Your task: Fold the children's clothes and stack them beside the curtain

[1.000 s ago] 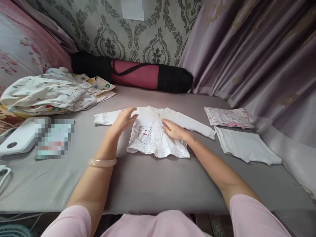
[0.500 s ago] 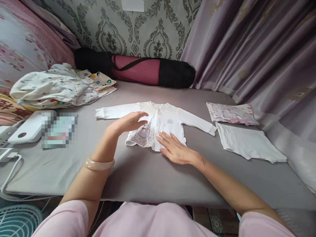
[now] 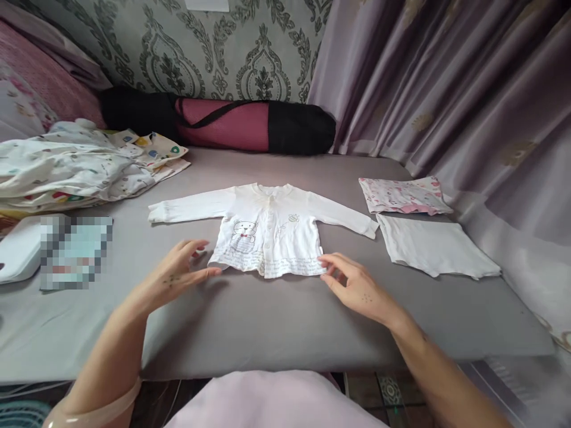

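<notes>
A small white long-sleeved baby shirt (image 3: 267,229) with a bear print lies spread flat on the grey bed surface (image 3: 267,321), sleeves out to both sides. My left hand (image 3: 178,276) hovers open at the shirt's lower left corner, fingers stretched toward the hem. My right hand (image 3: 352,285) is open at the lower right corner, fingertips close to the hem. Neither hand holds anything.
Two folded garments lie to the right: a pink-patterned one (image 3: 404,195) and a white one (image 3: 435,246). A heap of printed cloth (image 3: 84,166) sits at the left, a rolled red-and-black mat bag (image 3: 232,125) by the wall, a white device (image 3: 18,249) at far left. Curtains (image 3: 468,95) hang on the right.
Both hands slid down off the shirt's front to its lower corners, leaving it smooth and flat. The view shifted slightly leftward.
</notes>
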Motion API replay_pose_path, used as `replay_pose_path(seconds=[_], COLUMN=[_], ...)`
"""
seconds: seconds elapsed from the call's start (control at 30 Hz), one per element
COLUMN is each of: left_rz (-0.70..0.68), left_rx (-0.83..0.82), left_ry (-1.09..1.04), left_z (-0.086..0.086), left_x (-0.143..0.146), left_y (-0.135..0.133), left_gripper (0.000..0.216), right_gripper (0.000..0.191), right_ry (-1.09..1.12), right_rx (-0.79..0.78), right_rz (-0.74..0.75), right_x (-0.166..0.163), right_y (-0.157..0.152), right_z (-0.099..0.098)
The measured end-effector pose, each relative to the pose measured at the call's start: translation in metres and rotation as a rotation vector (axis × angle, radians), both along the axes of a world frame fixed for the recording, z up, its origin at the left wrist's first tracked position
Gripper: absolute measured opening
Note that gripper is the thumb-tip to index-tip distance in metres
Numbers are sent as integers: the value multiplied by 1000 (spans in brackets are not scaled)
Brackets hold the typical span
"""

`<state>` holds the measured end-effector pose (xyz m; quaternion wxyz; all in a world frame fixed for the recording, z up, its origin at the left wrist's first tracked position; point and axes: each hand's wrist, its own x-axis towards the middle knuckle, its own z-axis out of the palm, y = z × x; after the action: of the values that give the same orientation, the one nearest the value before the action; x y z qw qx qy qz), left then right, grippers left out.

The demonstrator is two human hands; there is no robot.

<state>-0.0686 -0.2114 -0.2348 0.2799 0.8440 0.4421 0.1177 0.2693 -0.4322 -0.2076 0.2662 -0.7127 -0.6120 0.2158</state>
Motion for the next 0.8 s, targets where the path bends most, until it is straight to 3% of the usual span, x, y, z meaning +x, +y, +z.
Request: replay_pose_path(seconds=[0.1, 0.27, 0.5, 0.63, 0.8], left_rz=[52, 161, 365, 325, 68], left_rx=[25, 112, -2, 16, 233], left_ry=[7, -19, -72, -51, 38], left_z=[-6, -7, 4, 1, -3], left_x=[-1, 20, 44, 47, 24], left_y=[-11, -22, -38, -37, -21], left_gripper=[62, 37, 19, 18, 27], right_gripper=[34, 27, 31, 32, 36], right_ry=[-168, -321, -421, -416, -524], right_rx=[-28, 7, 29, 11, -14], right_rz=[-49, -82, -126, -142, -140], right_x=[12, 6, -3, -2, 0], right_y=[1, 11, 19, 21, 19], right_z=[-14, -24, -32, -33, -24])
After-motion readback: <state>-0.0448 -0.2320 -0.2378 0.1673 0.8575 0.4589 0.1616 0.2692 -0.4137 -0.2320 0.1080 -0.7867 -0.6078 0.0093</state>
